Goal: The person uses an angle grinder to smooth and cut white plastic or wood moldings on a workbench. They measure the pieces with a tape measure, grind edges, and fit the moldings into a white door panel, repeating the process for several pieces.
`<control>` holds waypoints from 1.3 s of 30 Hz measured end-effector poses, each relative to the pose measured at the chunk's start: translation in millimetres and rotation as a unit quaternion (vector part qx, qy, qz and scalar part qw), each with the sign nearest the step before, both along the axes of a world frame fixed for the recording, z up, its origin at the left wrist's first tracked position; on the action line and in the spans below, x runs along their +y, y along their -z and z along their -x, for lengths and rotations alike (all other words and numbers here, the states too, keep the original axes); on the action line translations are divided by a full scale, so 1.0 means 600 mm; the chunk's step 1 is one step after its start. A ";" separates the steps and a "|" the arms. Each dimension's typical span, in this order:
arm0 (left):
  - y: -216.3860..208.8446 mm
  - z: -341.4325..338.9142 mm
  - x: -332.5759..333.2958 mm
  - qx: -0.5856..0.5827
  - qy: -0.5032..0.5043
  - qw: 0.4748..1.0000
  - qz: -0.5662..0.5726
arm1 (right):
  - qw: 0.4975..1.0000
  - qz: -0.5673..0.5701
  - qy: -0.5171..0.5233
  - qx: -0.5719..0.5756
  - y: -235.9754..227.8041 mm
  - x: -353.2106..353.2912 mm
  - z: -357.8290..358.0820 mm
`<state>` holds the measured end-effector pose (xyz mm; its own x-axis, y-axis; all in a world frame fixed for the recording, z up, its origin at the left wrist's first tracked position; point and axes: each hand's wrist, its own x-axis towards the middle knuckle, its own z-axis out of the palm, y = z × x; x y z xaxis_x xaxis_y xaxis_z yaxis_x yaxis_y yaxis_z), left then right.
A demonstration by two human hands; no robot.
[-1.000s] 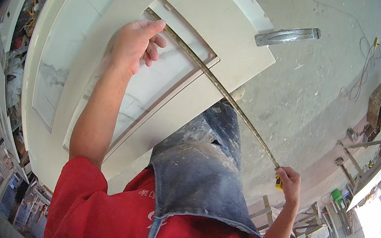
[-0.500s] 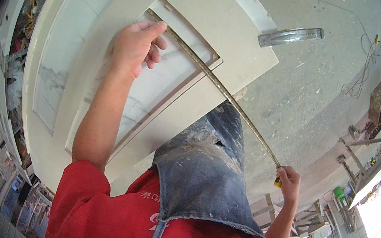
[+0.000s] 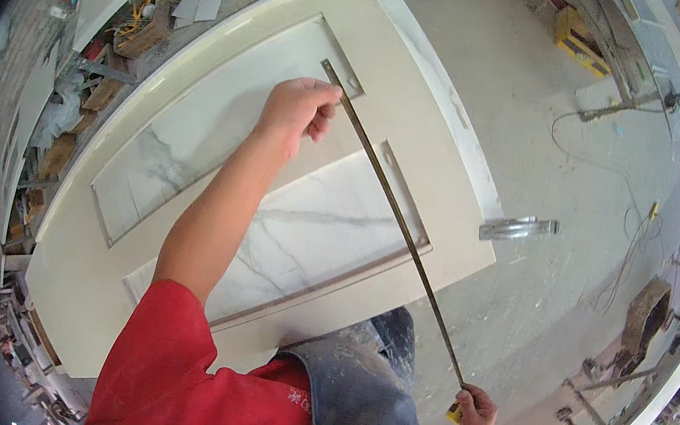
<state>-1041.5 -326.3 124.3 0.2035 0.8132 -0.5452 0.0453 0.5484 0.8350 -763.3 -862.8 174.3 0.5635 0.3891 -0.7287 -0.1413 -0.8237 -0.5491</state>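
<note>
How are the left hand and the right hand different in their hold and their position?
The left hand pinches the tape blade near its end; the right hand holds the yellow tape case. The left hand is above the cream panel, while the right hand is out beyond its edge. Both are bare and hold the same tape measure.

Left fingers [image 3: 329, 93] pinch tape blade [image 3: 398, 213] near end, above cream panel [image 3: 69, 294]; right fingers [image 3: 477, 402] hold yellow tape case [image 3: 455, 411].

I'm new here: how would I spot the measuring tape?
Find the big cream panel with marbled insets. Across it, from left hand to right hand, slants the tape measure. Unlike the pale panel, it's narrow and dark, with a yellow case.
</note>
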 end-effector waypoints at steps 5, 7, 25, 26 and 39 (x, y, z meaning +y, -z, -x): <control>0.061 0.029 0.119 0.048 -0.046 0.998 -0.016 | 1.000 -0.015 0.002 -0.004 0.028 0.070 0.029; 0.076 0.037 0.146 0.081 -0.046 0.996 -0.008 | 1.000 -0.012 0.004 0.000 0.041 0.081 0.034; 0.086 0.045 0.192 0.118 -0.013 0.993 0.004 | 0.989 0.014 -0.062 -0.130 0.059 0.127 0.032; 0.086 0.046 0.192 0.118 -0.008 0.993 0.001 | 0.986 0.018 -0.082 -0.143 0.059 0.129 0.032; 0.067 0.043 0.180 0.123 -0.004 0.992 -0.013 | 0.974 -0.001 -0.094 -0.204 0.068 0.130 0.024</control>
